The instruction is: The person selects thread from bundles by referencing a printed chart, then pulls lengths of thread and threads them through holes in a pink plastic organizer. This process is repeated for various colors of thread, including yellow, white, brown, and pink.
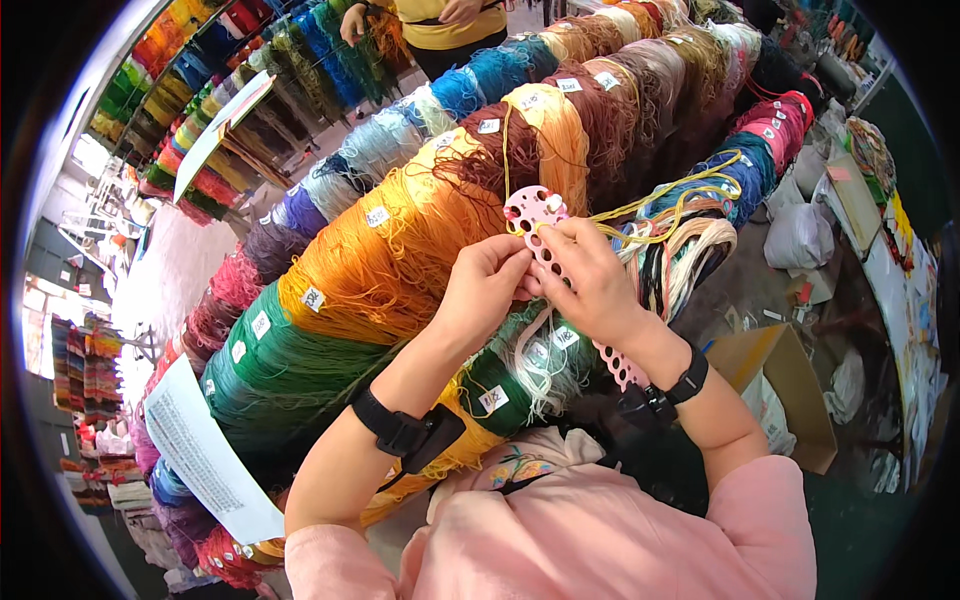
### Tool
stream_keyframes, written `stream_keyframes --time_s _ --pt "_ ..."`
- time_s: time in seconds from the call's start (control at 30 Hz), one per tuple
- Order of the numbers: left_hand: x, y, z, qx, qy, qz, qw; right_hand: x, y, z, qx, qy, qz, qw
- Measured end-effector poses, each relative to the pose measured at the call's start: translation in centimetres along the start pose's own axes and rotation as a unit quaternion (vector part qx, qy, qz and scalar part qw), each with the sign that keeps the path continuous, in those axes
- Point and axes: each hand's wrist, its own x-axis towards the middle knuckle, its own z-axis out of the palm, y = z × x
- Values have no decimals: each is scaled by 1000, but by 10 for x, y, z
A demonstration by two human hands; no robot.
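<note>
In the head view, the left hand (pixel 487 283) and right hand (pixel 590 280) both pinch a long pink plastic thread card with round holes (pixel 535 215), held above hanging skeins of orange yarn (pixel 400 240); a yellow thread (pixel 660 200) trails from the card toward the right.

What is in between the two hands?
In the head view, the pink holed card sits between the left hand and right hand, with yellow thread through it.
</note>
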Motion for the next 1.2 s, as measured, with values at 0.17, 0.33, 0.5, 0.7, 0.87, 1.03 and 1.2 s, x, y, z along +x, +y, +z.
stream_keyframes --time_s 0.17,0.33,0.5,0.7,0.87,1.03,1.2 --pt "3 1 1 -63 8 -23 998 0 -7 -5 -83 -14 -10 996" --pt "4 2 5 -106 -3 -21 994 3 -1 -11 30 39 19 999" --pt "7 5 10 -109 4 -32 993 7 9 -12 88 70 27 993" --pt "11 6 16 -97 36 -52 993 7 15 -12 129 68 51 988" --pt "15 1 17 -103 43 -34 993 7 15 -11 162 50 101 980" --pt "13 6 18 -92 68 -35 993 8 12 -12 134 63 89 985" --pt "5 13 -15 -162 82 -59 982 4 11 -6 106 68 97 987"
